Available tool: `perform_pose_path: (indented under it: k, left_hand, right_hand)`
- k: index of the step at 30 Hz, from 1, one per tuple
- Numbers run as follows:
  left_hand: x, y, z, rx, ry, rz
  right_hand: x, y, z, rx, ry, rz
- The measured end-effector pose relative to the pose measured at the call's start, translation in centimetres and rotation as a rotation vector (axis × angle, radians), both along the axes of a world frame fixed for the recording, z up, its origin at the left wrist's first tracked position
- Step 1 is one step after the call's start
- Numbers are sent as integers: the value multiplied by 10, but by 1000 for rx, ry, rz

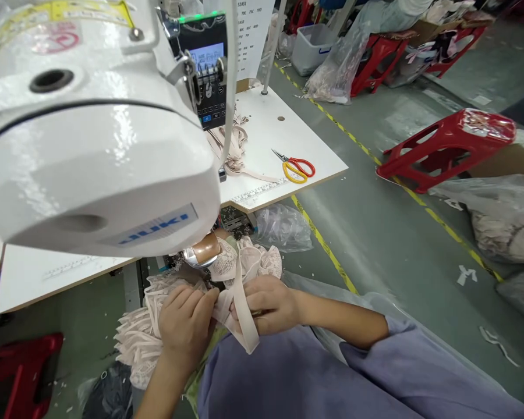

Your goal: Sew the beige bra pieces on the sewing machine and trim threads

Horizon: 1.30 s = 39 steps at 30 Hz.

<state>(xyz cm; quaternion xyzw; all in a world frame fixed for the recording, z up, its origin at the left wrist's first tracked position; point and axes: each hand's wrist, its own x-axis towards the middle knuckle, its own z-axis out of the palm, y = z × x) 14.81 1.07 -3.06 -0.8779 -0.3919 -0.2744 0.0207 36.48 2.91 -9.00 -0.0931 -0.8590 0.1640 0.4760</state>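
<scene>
From my remote seat, I have both hands on a pale pink bra (250, 263), low in front of the sewing machine (100, 157), its lace cups above my fingers. My left hand (187, 320) is closed, pinching one end of its band. My right hand (268, 305) curls around the fabric beside it, a strap (244, 311) looping down in front of its fingers. A lace pile (140, 331) hangs just beyond my left hand. On the table (314, 142) above, scissors (300, 169) lie with blades spread, near a heap of strips (233, 145).
</scene>
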Motion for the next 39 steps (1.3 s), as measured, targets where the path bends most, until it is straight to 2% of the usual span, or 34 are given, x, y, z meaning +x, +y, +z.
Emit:
perform_pose_path:
  k: [5,12,16,19,21,33,37,39]
  left_hand:
    - [0,0,0,18,4,-1]
    - [-3,-2,-2,5,-19,-6]
    - [-7,-3,-1,-25,-115,-130]
    - [-11,-5,0,-72,-153,-251]
    - [-12,-6,0,-83,-155,-282]
    - [-14,-12,0,-112,-194,-314]
    - [-12,-10,1,-112,-215,-275]
    - [-11,-11,0,-131,-193,-203]
  right_hand:
    - [-2,1,4,-14,79,17]
    - [2,-2,-7,-54,-44,61]
    - [5,-3,-8,-152,-101,102]
    - [4,-4,-6,-225,-21,109]
    - [1,-5,-5,-226,45,120]
    - [-5,-7,-7,-222,51,129]
    - [-7,-13,-9,-276,48,120]
    - [-2,-11,-9,-302,37,120]
